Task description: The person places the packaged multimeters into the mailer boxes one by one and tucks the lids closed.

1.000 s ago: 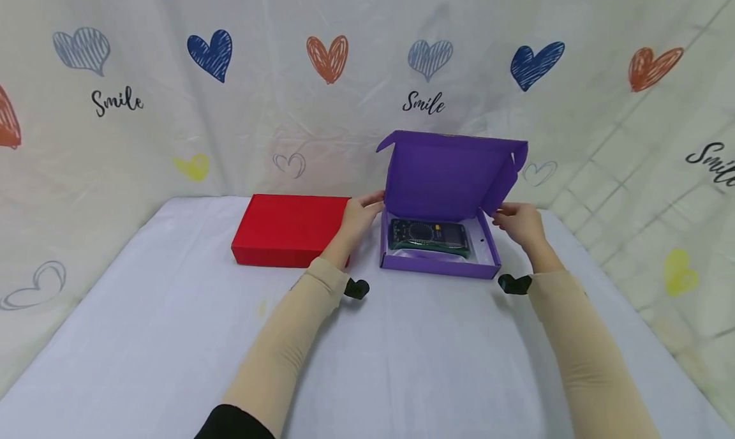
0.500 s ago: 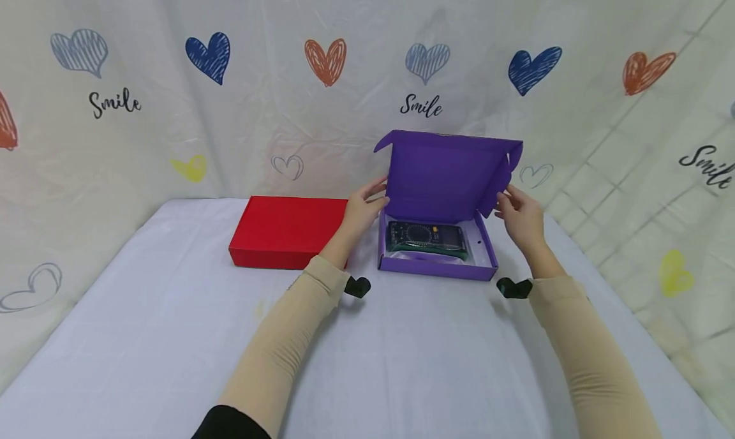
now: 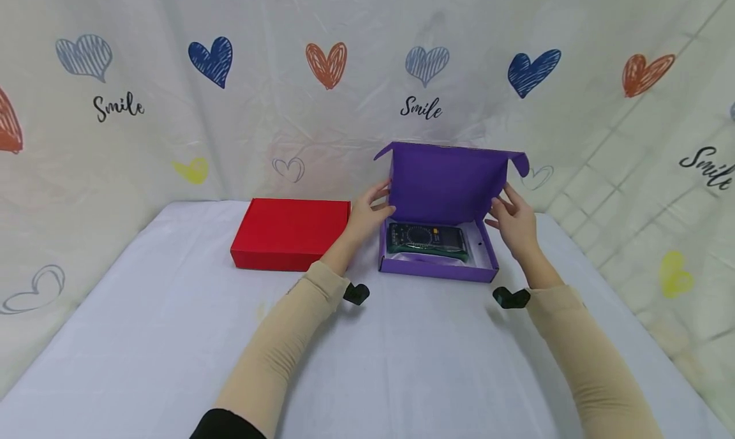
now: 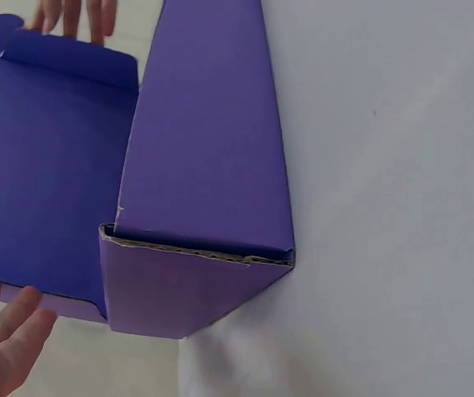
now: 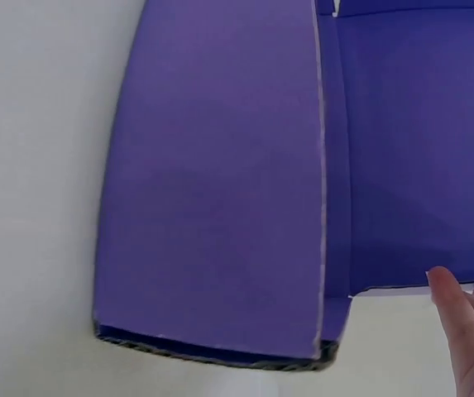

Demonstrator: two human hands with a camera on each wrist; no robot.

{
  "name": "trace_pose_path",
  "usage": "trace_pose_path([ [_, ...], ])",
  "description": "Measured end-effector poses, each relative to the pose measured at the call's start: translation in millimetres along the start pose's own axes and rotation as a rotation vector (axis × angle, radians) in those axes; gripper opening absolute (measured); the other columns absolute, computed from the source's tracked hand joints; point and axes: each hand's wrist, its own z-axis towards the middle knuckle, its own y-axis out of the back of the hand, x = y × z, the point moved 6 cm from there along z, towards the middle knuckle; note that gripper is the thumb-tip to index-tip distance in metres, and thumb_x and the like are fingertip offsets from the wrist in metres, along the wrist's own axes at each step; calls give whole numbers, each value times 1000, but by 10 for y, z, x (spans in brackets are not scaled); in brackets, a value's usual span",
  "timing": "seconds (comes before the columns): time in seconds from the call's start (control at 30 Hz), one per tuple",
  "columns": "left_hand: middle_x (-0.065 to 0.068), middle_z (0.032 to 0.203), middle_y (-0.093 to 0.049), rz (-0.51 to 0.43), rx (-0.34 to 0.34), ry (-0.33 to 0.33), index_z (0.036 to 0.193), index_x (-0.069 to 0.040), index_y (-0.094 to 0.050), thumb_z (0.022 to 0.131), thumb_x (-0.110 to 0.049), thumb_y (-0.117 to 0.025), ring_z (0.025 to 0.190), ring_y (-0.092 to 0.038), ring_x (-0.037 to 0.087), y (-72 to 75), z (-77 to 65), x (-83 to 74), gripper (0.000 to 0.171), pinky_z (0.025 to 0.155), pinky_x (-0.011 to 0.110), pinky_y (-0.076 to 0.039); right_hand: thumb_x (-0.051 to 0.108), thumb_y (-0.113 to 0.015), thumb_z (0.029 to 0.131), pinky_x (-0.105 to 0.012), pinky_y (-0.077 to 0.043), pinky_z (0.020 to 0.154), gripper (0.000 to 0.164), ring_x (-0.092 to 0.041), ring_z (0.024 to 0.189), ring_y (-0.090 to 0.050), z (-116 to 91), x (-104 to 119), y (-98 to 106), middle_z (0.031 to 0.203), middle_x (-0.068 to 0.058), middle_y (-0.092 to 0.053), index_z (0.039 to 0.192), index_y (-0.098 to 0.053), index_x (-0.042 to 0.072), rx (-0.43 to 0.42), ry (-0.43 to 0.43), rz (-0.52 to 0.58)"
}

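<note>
A purple cardboard box point(image 3: 439, 272) stands with its lid point(image 3: 448, 182) raised. Inside lies a dark multimeter point(image 3: 427, 240) in clear plastic. At the lid's left edge is my left hand point(image 3: 365, 215), fingers fairly straight; in the left wrist view its fingertips point(image 4: 21, 308) touch the side of the lid from outside. My right hand point(image 3: 518, 227) is at the lid's right side with extended fingers. In the right wrist view one fingertip point(image 5: 442, 283) overlaps the lid's edge, while the other fingers are partly hidden. The multimeter is out of sight in both wrist views.
A closed red box point(image 3: 289, 227) lies just left of the purple box, partly behind my left wrist. White cloth point(image 3: 430, 362) covers the table. Behind it hangs a curtain point(image 3: 367, 18) printed with hearts and "Smile".
The lid has tipped slightly forward and its top edge is lower. The right side flap now lies in line with the lid. My right hand has moved up and left along it; my left slightly right.
</note>
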Motion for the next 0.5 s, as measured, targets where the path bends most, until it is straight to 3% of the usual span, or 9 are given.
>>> trace_pose_path([
  [0.2, 19, 149, -52, 16, 0, 12, 156, -14, -45, 97, 2, -61, 131, -55, 40, 21, -41, 19, 64, 105, 43, -49, 11, -47, 109, -15, -56, 77, 60, -5, 110, -66, -40, -26, 6, 154, -33, -36, 162, -22, 4, 18, 16, 4],
  [0.3, 14, 154, -46, 28, 13, -38, 158, -16, -41, 97, 2, -61, 137, -50, 34, 19, -40, -37, 67, 109, 44, -46, 11, -48, 108, -14, -55, 75, 61, -2, 106, -66, -60, -11, 7, 154, -31, -36, 163, -21, 7, 22, 37, -34],
  [0.4, 13, 159, -40, 38, 40, -121, 160, -11, -38, 96, 5, -60, 142, -44, 29, -10, -30, -127, 69, 113, 45, -42, 13, -48, 108, -15, -55, 76, 64, -18, 116, -66, -79, 23, -1, 156, -28, -37, 165, -18, 13, 29, 53, -89],
  [0.5, 12, 162, -37, 41, 54, -166, 160, -8, -34, 95, 7, -60, 145, -39, 26, -44, -33, -186, 72, 114, 44, -39, 15, -48, 109, -17, -56, 78, 66, -40, 126, -57, -86, 53, -15, 158, -26, -34, 166, -14, 16, 41, 54, -111],
])
